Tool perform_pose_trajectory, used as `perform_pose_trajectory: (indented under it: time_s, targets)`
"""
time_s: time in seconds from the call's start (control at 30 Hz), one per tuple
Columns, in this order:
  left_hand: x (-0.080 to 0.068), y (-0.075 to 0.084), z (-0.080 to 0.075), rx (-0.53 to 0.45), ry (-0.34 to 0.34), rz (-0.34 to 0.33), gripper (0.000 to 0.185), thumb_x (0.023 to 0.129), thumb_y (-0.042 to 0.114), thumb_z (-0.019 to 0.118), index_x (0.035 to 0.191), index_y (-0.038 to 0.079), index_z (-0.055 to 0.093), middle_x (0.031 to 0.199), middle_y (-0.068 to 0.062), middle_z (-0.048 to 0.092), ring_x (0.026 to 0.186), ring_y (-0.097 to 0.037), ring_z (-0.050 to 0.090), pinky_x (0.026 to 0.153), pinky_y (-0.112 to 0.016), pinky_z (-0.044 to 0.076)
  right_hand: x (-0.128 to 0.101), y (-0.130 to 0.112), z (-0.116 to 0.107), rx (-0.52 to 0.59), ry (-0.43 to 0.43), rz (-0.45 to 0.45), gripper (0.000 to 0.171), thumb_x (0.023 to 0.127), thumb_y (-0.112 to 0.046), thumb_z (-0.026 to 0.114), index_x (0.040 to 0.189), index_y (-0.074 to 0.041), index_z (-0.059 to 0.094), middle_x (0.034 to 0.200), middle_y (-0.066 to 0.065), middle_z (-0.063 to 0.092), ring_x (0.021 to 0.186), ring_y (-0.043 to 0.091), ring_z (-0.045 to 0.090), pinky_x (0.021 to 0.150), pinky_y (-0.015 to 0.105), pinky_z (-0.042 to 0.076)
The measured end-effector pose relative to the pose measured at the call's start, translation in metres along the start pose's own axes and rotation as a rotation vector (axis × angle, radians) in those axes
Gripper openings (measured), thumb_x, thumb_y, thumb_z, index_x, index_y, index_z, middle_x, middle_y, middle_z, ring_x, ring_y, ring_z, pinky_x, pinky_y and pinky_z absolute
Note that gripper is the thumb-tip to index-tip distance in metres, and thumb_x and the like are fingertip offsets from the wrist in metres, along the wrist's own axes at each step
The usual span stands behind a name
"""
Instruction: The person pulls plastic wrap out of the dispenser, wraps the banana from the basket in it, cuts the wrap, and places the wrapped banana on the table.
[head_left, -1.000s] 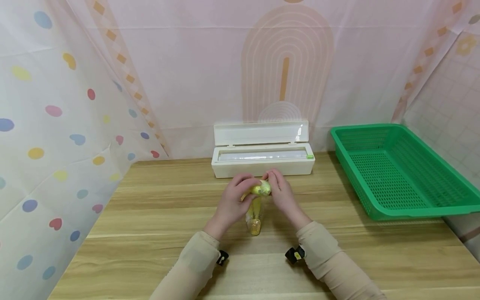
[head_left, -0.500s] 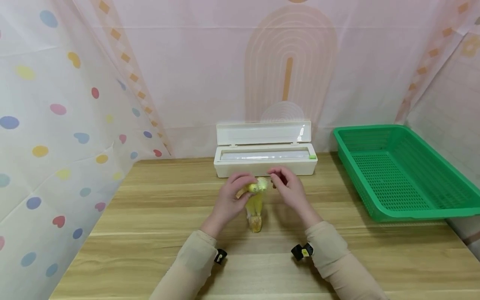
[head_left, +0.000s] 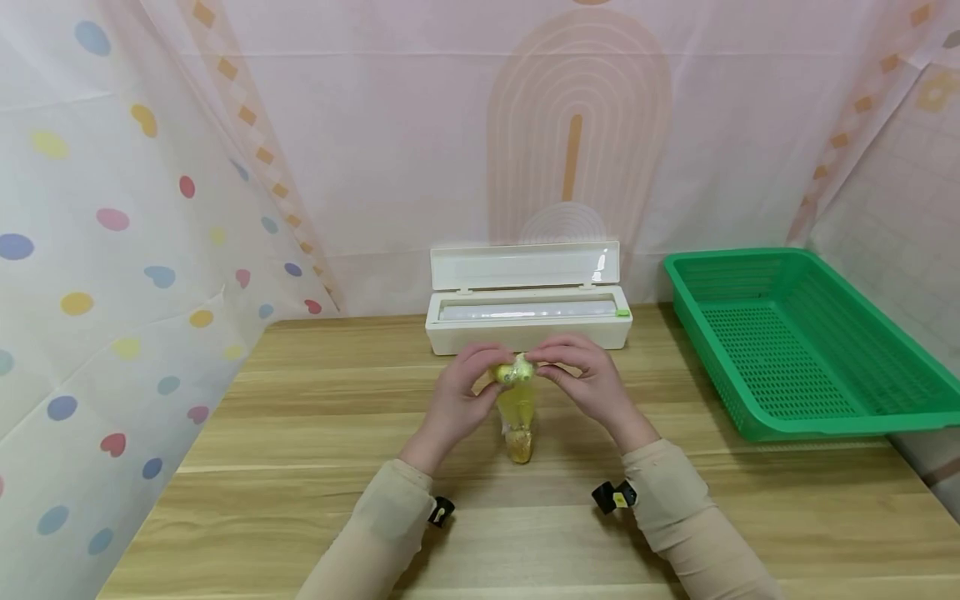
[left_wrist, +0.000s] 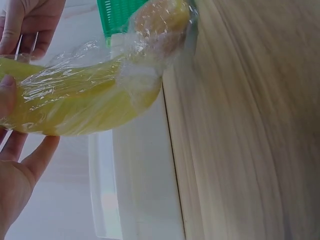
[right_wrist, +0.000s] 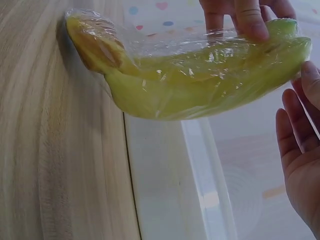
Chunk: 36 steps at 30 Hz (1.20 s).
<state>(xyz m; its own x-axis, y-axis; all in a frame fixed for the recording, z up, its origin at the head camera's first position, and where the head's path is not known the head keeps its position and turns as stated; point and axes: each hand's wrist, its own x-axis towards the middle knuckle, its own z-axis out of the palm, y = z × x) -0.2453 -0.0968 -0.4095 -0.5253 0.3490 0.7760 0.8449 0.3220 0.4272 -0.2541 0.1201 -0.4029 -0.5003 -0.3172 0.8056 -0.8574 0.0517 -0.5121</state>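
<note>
A small bunch of yellow bananas [head_left: 517,406], wrapped in clear plastic film, stands steeply with its brownish stem end low, at or close to the tabletop. In the left wrist view the film over the bananas [left_wrist: 85,97] looks creased and shiny. My left hand [head_left: 461,392] grips the upper end from the left, thumb on the near side. From the right, my right hand [head_left: 588,383] pinches the greenish tips with fingers and thumb. The right wrist view has the right hand [right_wrist: 305,165] beside those tips [right_wrist: 300,47].
Behind the hands, a white cling film box [head_left: 528,333] stands with its lid [head_left: 525,267] raised and a roll inside. A green plastic basket [head_left: 795,350] is at the right of the wooden table [head_left: 315,417]. Patterned cloth [head_left: 360,167] hangs behind and at the sides.
My right hand drew away from the banana tips to the right, then came back to them. The left hand kept its grip. The bananas' lower end has shifted slightly right.
</note>
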Motion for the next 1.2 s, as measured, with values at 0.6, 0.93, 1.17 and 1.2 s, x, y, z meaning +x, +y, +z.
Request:
perform_pose_trajectory:
  time_s: [0.6,0.93,1.17,1.2]
  targets:
    - [0.000,0.002,0.005,-0.017,0.039,0.102,0.040,0.071,-0.020,0.077,0.102,0.003,0.066,0.107,-0.012,0.064,0.099,-0.029,0.063,0.092,-0.032,0.053,-0.003,0.002,0.000,-0.050,-0.061,0.084,0.025,0.082,0.010,0.070,0.107,0.007,0.072,0.107,0.016,0.066,0.104,0.023,0.058,0.089,0.025,0.051]
    - [0.004,0.004,0.000,-0.160,0.162,0.057,0.037,0.072,-0.022,0.074,0.101,-0.001,0.066,0.109,-0.020,0.068,0.104,-0.038,0.063,0.095,-0.034,0.052,-0.007,0.000,-0.005,-0.092,-0.059,0.413,0.037,0.094,-0.001,0.064,0.131,0.003,0.060,0.127,0.017,0.061,0.113,0.033,0.058,0.093,0.049,0.051]
    - [0.008,0.008,-0.009,-0.234,0.257,0.059,0.035,0.071,-0.024,0.073,0.099,-0.004,0.064,0.111,-0.025,0.065,0.111,-0.038,0.061,0.098,-0.040,0.051,-0.012,-0.001,-0.011,-0.020,-0.176,0.705,0.047,0.099,-0.013,0.061,0.140,0.006,0.048,0.130,0.022,0.060,0.117,0.036,0.058,0.099,0.046,0.049]
    - [0.008,0.009,-0.009,-0.235,0.265,0.063,0.035,0.071,-0.024,0.073,0.099,-0.004,0.063,0.111,-0.026,0.065,0.113,-0.037,0.061,0.098,-0.041,0.051,-0.013,-0.001,-0.011,-0.016,-0.200,0.729,0.048,0.099,-0.014,0.061,0.140,0.006,0.048,0.130,0.022,0.060,0.117,0.036,0.059,0.099,0.046,0.049]
